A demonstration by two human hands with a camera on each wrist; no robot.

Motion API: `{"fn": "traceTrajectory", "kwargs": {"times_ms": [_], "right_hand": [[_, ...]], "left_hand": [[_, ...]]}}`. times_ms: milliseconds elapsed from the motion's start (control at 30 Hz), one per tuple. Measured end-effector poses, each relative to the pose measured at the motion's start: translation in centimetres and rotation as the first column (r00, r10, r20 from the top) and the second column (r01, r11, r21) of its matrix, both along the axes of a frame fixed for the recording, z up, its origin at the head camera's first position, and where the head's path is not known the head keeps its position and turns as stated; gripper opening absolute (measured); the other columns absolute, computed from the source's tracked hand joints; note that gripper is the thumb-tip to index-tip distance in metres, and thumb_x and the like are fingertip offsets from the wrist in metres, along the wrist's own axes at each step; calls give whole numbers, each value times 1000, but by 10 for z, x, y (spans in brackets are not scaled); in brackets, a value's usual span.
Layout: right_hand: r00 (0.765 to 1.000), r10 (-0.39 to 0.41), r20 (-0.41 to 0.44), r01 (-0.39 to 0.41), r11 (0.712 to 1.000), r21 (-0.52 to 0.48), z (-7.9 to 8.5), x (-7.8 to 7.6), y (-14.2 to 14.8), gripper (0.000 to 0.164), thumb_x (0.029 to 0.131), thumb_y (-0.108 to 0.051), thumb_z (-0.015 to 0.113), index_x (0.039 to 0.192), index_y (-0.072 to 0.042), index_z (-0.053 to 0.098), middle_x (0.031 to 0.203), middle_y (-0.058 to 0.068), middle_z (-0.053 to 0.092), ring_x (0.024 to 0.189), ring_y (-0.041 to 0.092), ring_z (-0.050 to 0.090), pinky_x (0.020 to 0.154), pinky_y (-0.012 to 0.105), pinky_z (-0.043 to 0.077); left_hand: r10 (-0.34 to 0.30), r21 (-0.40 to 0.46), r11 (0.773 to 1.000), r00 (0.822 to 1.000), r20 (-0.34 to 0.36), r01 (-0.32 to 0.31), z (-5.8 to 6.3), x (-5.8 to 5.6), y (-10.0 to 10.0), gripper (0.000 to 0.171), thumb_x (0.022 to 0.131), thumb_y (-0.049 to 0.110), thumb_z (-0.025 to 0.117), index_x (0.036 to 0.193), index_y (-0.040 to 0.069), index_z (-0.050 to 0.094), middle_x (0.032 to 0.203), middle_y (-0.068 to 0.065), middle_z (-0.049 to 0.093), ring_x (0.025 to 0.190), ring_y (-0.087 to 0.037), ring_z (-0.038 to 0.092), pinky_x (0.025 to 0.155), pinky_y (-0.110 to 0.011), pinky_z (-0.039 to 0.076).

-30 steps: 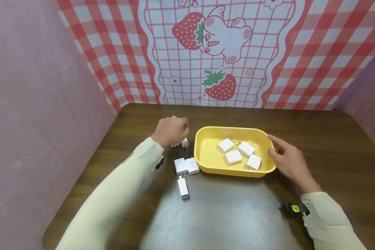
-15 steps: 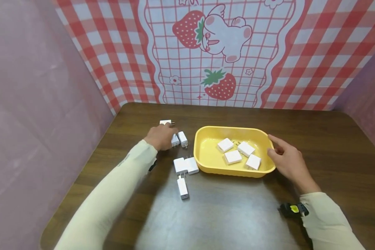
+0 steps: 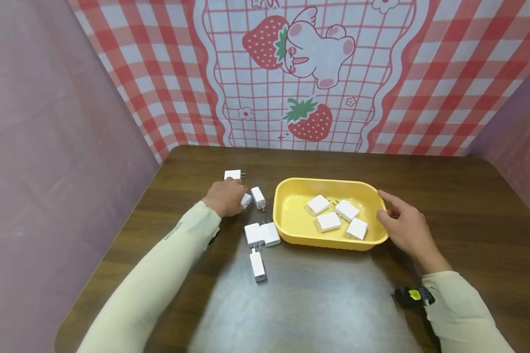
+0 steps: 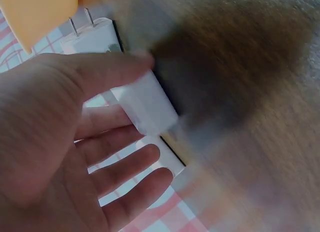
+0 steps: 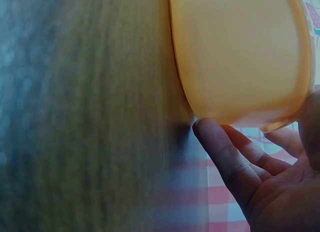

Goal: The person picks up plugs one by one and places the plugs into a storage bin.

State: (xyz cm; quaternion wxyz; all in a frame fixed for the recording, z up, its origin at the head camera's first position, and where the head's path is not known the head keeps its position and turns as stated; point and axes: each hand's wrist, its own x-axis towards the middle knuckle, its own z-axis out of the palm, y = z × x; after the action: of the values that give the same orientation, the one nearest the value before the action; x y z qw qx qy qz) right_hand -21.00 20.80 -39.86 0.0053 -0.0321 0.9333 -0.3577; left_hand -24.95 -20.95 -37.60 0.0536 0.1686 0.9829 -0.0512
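So the left hand (image 3: 225, 197) has a white wall charger (image 4: 147, 107) pinched on the left side of the wood table (image 3: 327, 304), thumb laid across it, nearest fingers tucked in behind, the others spread apart. It's a plain glossy block with smooth, softly rounded edges, and two thin metal prongs stick out past the thumb, seemingly from the same block. In the left wrist view its long axis runs on a slant, upper left to lower right, prong end at the upper left. From the head view it's mostly hidden by the hand. Right beside it there's another charger (image 3: 258, 197) with its prongs toward the person, and one further back (image 3: 232, 175) pointing its prongs at the right. The right hand (image 3: 410, 230) touches the right end of the yellow tray (image 3: 327, 241), thumb and index finger apart; can't really tell how the rest are folded. That tray is shallow, round-cornered, long axis left to right, with four chargers (image 3: 329, 221) lying inside at mixed angles.
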Motion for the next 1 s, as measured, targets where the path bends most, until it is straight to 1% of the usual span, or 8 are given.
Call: {"fn": "traceTrajectory", "kwargs": {"times_ms": [100, 200, 267, 400, 500, 600, 800, 1000], "right_hand": [[1000, -2, -2, 2, 1000, -3, 0, 0, 0, 58, 102, -27, 49, 156, -13, 35, 127, 25, 52, 100, 36, 49, 67, 27, 49], [1000, 0, -4, 0, 1000, -7, 1, 0, 1, 58, 102, -26, 49, 156, -13, 36, 125, 24, 53, 99, 35, 49, 67, 27, 49], [1000, 1, -6, -1, 1000, -7, 1, 0, 1, 58, 102, -26, 49, 156, -13, 36, 123, 24, 53, 99, 34, 49, 66, 27, 49], [1000, -2, -6, 2, 1000, -5, 2, 0, 2, 58, 102, -27, 50, 156, -13, 36, 123, 24, 53, 98, 34, 49, 65, 26, 49], [1000, -5, -3, 5, 1000, 7, 3, 0, 1, 58, 101, -26, 50, 156, -12, 36, 125, 25, 53, 97, 34, 49, 66, 27, 49], [1000, -6, 3, 6, 1000, 27, 5, 0, -1, 58, 100, -25, 50, 155, -12, 36, 128, 26, 53, 97, 34, 49, 68, 30, 49], [999, 0, 40, -2, 998, 60, 7, 0, -1, 60, 100, -23, 51, 156, -12, 34, 122, 25, 54, 92, 32, 49, 66, 32, 49], [998, 15, 67, -20, 998, 65, 7, -1, -1, 61, 100, -24, 51, 157, -14, 31, 128, 26, 52, 94, 32, 49, 67, 31, 50]], "left_hand": [[15, 23, 1000, 1000, 10, -15, -1, 2, -1, 35, 89, 31, 72, 115, 9, 69, 122, -12, 65, 109, -32, 61, 78, -53, 53], [25, 49, 998, 999, 26, -26, -3, 4, -2, 38, 92, 36, 69, 119, 10, 67, 123, -14, 64, 111, -32, 61, 80, -54, 53], [24, 61, 998, 999, 23, -25, -4, 6, -3, 39, 92, 37, 68, 120, 9, 67, 122, -14, 65, 111, -32, 62, 79, -55, 53], [30, 66, 997, 1000, 4, -30, -6, 6, -4, 37, 92, 38, 68, 116, 9, 67, 120, -15, 64, 109, -31, 62, 78, -55, 52], [43, 65, 997, 999, 2, -43, -8, 6, -4, 39, 92, 39, 67, 114, 7, 68, 128, -16, 62, 112, -32, 60, 79, -55, 53], [59, 59, 997, 998, 2, -59, -9, 6, -4, 42, 93, 40, 66, 115, 5, 68, 132, -17, 59, 116, -33, 58, 81, -55, 53], [79, 61, 995, 997, -9, -78, -10, 8, -3, 39, 93, 39, 64, 109, 4, 70, 121, -18, 63, 111, -32, 59, 80, -55, 53], [69, 41, 997, 998, -12, -69, -11, 11, -4, 33, 91, 37, 64, 102, 6, 73, 113, -16, 64, 106, -31, 60, 76, -54, 53]]}}
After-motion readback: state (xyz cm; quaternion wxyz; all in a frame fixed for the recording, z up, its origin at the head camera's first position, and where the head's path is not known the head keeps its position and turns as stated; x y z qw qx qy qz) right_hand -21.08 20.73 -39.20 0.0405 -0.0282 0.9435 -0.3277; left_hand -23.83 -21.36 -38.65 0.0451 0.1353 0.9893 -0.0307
